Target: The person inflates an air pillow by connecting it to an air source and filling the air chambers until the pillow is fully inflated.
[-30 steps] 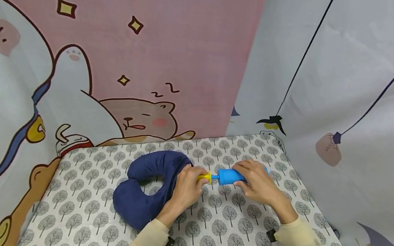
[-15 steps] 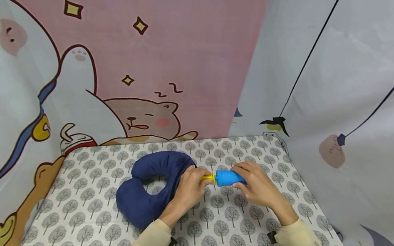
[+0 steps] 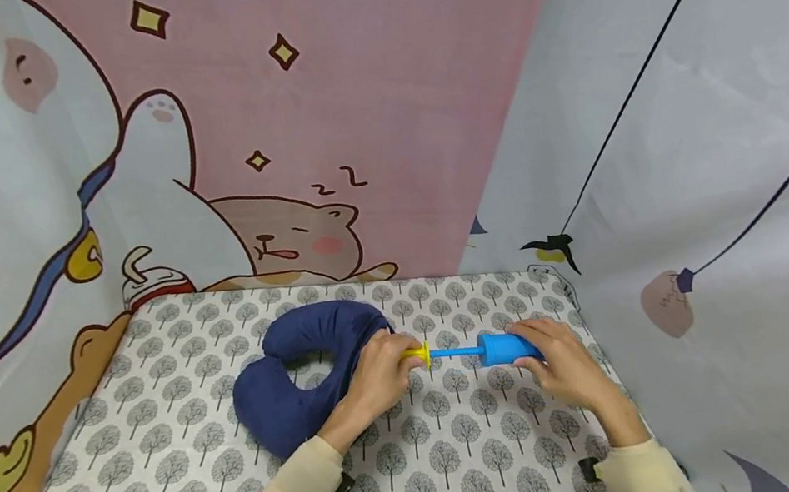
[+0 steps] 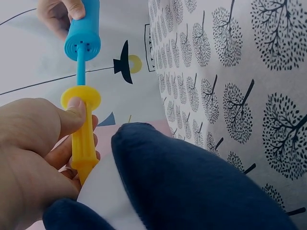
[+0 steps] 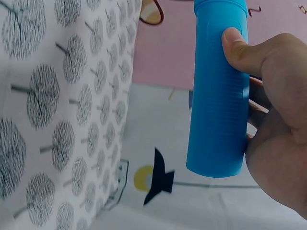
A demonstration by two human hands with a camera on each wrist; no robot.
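Note:
A hand air pump runs level between my two hands, with a blue barrel, a thin blue rod and a yellow end piece. My left hand pinches the yellow piece just below its round flange, thumb on top. The tapered tip of that piece meets a white inner part showing through an opening in the navy U-shaped neck pillow. My right hand grips the barrel, thumb along its side in the right wrist view. A long stretch of rod shows between barrel and flange.
The pillow lies on a tabletop covered in white cloth with grey trees. Fabric walls with cartoon animals rise behind and on the left. A pale wall borders the right side.
My right hand first pushed the barrel left against the yellow flange, then drew it right, so more rod shows now. My left hand and the pillow stay nearly in place.

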